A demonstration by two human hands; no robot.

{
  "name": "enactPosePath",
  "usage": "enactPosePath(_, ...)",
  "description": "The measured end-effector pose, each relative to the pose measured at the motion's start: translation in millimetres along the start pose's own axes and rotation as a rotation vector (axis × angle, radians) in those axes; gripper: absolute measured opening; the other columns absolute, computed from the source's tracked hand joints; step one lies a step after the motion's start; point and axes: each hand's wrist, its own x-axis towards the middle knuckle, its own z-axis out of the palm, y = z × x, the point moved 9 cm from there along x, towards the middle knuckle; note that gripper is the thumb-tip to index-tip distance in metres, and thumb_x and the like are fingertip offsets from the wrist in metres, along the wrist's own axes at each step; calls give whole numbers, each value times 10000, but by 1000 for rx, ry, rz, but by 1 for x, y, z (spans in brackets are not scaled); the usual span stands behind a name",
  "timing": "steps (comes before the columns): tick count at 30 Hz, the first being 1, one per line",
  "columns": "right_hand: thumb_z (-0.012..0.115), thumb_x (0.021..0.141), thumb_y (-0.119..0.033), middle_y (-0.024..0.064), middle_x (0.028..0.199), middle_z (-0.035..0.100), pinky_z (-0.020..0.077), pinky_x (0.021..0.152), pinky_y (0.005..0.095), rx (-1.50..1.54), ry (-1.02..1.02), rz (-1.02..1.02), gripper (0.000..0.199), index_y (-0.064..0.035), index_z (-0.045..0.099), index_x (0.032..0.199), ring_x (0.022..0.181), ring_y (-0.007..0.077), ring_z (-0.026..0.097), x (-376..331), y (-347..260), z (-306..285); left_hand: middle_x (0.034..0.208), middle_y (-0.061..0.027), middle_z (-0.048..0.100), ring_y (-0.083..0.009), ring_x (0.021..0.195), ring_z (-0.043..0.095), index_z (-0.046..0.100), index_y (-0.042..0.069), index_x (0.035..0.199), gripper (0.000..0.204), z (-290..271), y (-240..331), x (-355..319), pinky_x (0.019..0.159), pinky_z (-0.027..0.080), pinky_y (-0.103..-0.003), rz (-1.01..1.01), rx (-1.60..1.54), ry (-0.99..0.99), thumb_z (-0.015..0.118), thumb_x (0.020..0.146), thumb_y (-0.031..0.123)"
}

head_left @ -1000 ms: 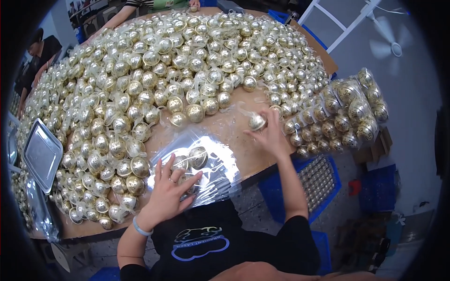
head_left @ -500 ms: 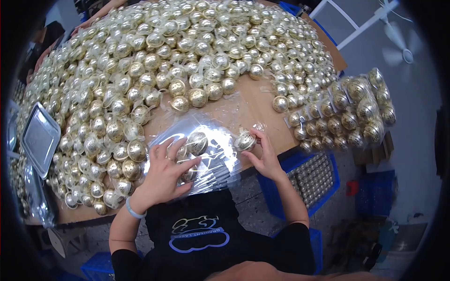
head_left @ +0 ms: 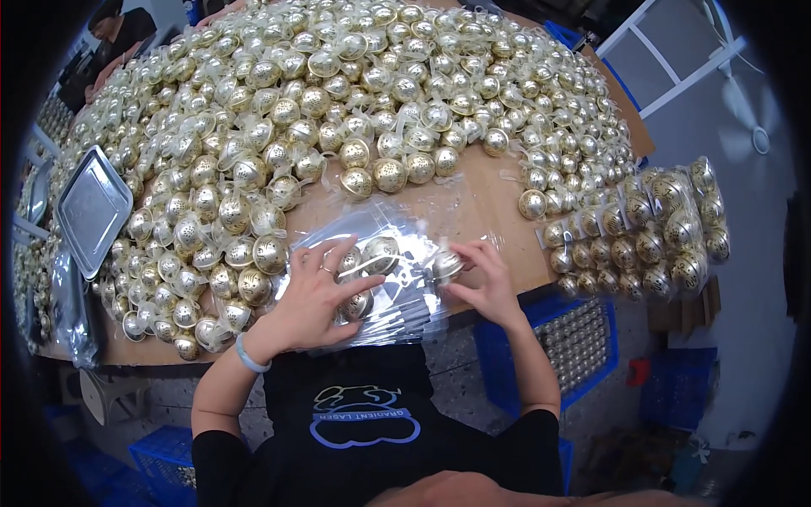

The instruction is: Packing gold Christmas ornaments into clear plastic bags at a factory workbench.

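A stack of clear plastic bags (head_left: 405,308) lies by the near edge of the table. Several gold balls with cut-out patterns, one of them a large gold ball (head_left: 382,253), sit on or in the top bag; which of the two I cannot tell. With fingers spread, my left hand (head_left: 312,296) rests on the bags and against these balls. A pale ribbon crosses them near its fingertips. At the bags' right side, my right hand (head_left: 492,286) pinches a gold ball (head_left: 447,264) between thumb and fingers; the ball is slightly blurred.
A large heap of gold balls (head_left: 355,84) with pale ribbons covers much of the table (head_left: 486,203). Bagged balls (head_left: 646,245) are piled at the right edge. A metal tray (head_left: 95,207) lies left. A blue crate (head_left: 591,367) of balls stands below. Another person (head_left: 127,29) is far left.
My view has shifted, so the scene sits differently in the picture. My right hand has brought its ball closer to the bags. My left hand stays spread over the balls there.
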Motion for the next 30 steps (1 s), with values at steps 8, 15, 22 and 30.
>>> enactPosePath(8,735,842,22,93,1317,541,451,1045,315,596,-661,82,538,-28,597,1360,1236,188,523,23,8,61,1528,-270,324,-434,1339,351,626,323,1323,682,2,-3,4,1065,264,-546,-1,19,0,810,669,380)
enactPosePath(15,791,804,11,59,1191,622,536,927,326,762,-386,234,422,-42,688,1210,1077,155,616,11,3,77,1433,-266,390,-435,1285,378,664,294,1279,647,-8,3,0,1046,270,-540,71,-57,108,817,655,366)
enactPosePath(22,583,997,-257,133,1185,677,462,1019,424,-225,303,-583,336,-5,676,1198,1147,295,635,-14,-158,-18,1450,-274,313,-422,1328,330,524,238,1374,860,-17,25,-34,1020,312,-525,44,-118,852,885,612,402)
enactPosePath(30,596,956,-450,96,1316,655,188,1208,474,-267,152,-698,512,-67,660,1291,1312,274,544,-24,-150,50,1359,-188,326,-361,1212,401,380,126,1380,1080,4,-37,-65,1017,368,-486,49,-524,928,958,538,476)
